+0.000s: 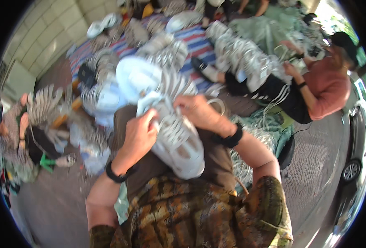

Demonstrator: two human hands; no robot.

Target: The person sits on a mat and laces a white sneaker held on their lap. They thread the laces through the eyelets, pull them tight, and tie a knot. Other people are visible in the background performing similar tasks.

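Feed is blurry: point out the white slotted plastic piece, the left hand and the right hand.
white slotted plastic piece (179, 144): head view, its ribbed middle.
left hand (139, 136): head view, back of hand.
right hand (199, 111): head view, knuckles.

place: informal outdoor piecework spot, ground-level workshop
floor: paved ground (315, 165), striped mat (199, 41) spread on it
stock: heaps of white bundled cords/net-like pieces (241, 53) all over
people: co-workers sitting on the ground (323, 87) sorting the same stuff
edge: block wall (50, 29), parked car (356, 157) beside
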